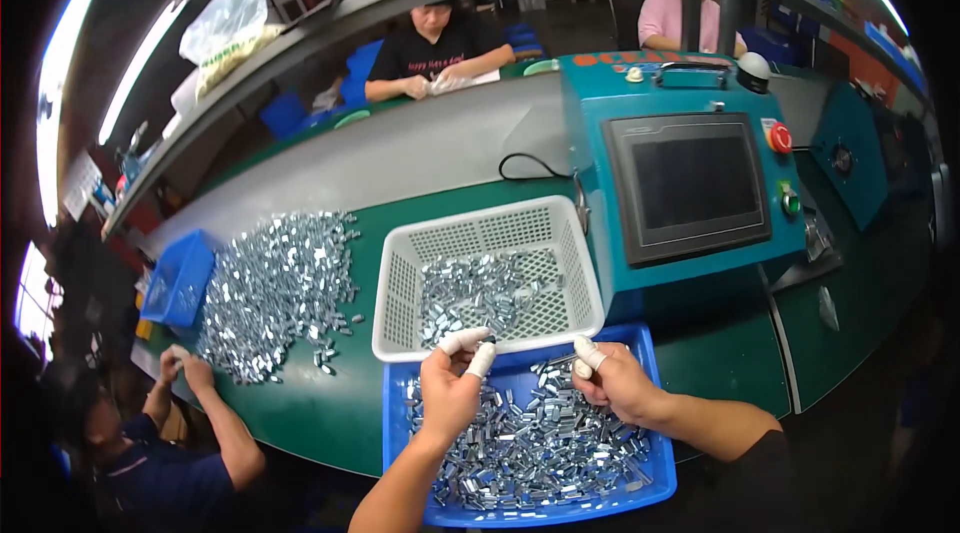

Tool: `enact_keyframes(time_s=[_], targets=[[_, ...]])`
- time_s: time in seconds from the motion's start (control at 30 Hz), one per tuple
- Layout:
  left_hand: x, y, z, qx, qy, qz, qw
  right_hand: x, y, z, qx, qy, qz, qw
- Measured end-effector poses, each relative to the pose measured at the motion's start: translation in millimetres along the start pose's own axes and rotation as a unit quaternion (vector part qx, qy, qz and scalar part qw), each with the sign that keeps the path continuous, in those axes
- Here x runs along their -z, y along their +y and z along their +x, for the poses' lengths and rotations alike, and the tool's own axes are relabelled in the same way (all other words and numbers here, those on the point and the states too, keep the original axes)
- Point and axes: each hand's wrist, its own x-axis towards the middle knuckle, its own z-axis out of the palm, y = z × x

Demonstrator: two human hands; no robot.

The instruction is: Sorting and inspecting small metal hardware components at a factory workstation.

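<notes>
My left hand, with white coverings on thumb and forefinger, pinches a small dark metal piece at its fingertips. To its right, my right hand is closed, its covered thumb and fingers drawn together; what they hold, if anything, is too small to make out. Both hands are above the far part of a blue tray filled with small shiny metal pieces. Just beyond stands a white perforated basket, and a looser layer of similar metal pieces covers part of its bottom.
A teal machine with a dark screen and red button stands at the right. A large pile of metal pieces lies left on the green table, beside a blue bin. Co-workers sit left and across.
</notes>
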Motion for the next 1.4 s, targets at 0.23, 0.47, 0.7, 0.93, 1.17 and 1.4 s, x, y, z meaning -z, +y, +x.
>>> enact_keyframes(time_s=[0.23, 0.47, 0.7, 0.93, 1.17, 1.4], targets=[[-32, 26, 35, -0.038, -0.010, 0.223, 0.974, -1, 8, -6, 0.113, -0.012, -0.098, 0.989], [-65, 115, 3, -0.142, -0.194, -0.294, 0.925, -1, 11, -8, 0.139, -0.025, -0.175, 0.974], [-52, 209, -88, -0.121, -0.329, -0.551, 0.757, -4, 18, -3, 0.160, -0.031, -0.179, 0.970], [-43, 192, -111, -0.011, -0.357, -0.614, 0.703, -4, 12, -10, 0.143, -0.052, -0.138, 0.979], [-25, 205, -84, 0.112, -0.372, -0.512, 0.766, -7, 9, -8, 0.142, -0.044, -0.179, 0.973], [-30, 201, -79, 0.046, -0.299, -0.505, 0.808, -5, 9, -9, 0.143, -0.048, -0.161, 0.975]])
